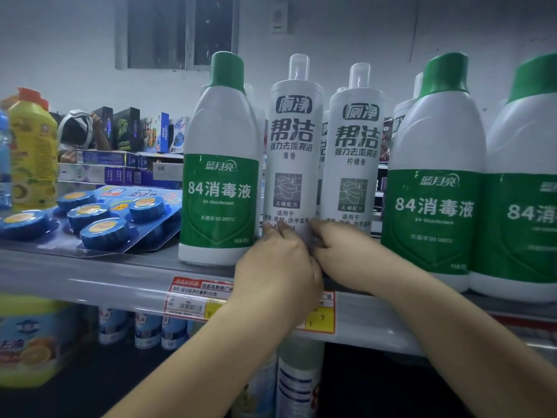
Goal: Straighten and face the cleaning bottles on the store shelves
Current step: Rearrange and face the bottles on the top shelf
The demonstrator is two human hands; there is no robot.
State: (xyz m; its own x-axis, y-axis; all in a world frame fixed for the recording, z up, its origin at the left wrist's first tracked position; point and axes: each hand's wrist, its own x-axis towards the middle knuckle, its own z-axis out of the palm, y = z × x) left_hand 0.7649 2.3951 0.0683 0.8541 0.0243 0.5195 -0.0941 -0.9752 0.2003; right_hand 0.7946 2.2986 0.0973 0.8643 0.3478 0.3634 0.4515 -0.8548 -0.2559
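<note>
On the shelf (90,276), far left, stands a yellow bottle (33,149); near it lies a card of blue discs (90,218). Right of that stands a green-capped bottle (221,164), upright, label facing out. Next come two white clear-capped bottles: the left white bottle (291,152) and the right white bottle (355,158), both upright and close together, with more bottles behind them. Further right stand two more green-capped bottles (434,176). Price tags (196,300) hang on the shelf edge. The left hand (277,263) curls around the base of the left white bottle, fingers touching its label. The right hand (337,245) presses that bottle's right side, wedged between the two white bottles
</note>
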